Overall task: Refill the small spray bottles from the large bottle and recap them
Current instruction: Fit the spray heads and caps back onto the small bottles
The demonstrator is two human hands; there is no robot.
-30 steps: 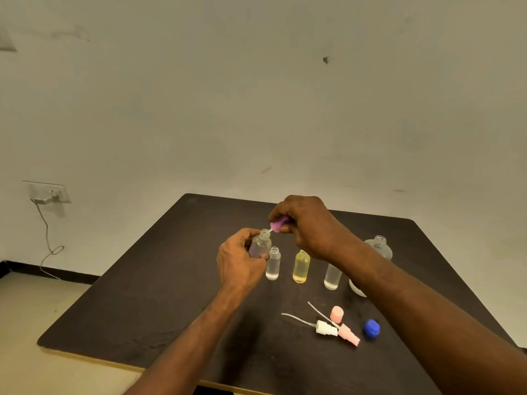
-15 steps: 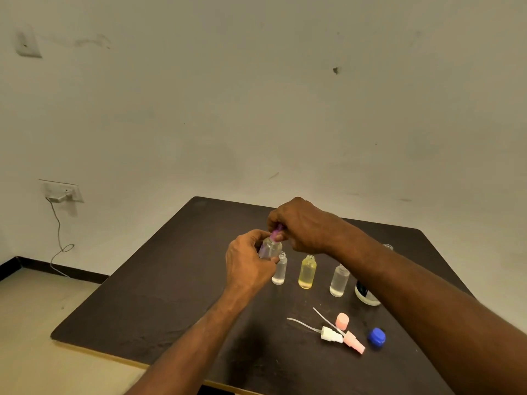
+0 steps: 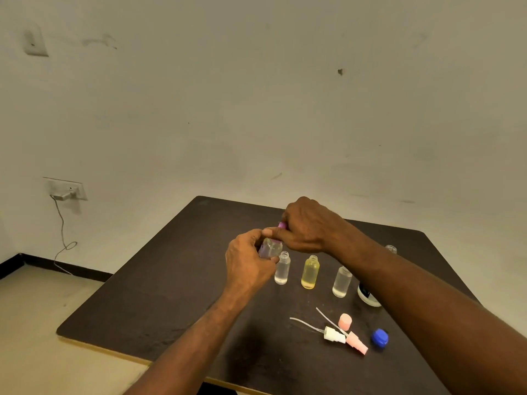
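Head cam: purple cap [image 3: 281,225] went from tilted to seated on the bottle [image 3: 270,248]; right hand [image 3: 309,228] pinched it, left hand [image 3: 247,259] gripped the bottle, so recapping looked nearly done.

Dark bench [image 3: 159,295], light edge along near side, corner rounded at far left. I see three small bottles standing uncapped in row: clear bottle [image 3: 282,268], yellow bottle [image 3: 310,272], frosted bottle [image 3: 342,282]. Large bottle [image 3: 368,297] just right of row, mostly hidden behind forearm. Nearer me: white sprayer [image 3: 332,335] and pink sprayer [image 3: 356,342] lying flat, touching, tubes pointing left and away. Pink cap [image 3: 345,321] just behind them. Blue cap [image 3: 379,337] right of pink sprayer.
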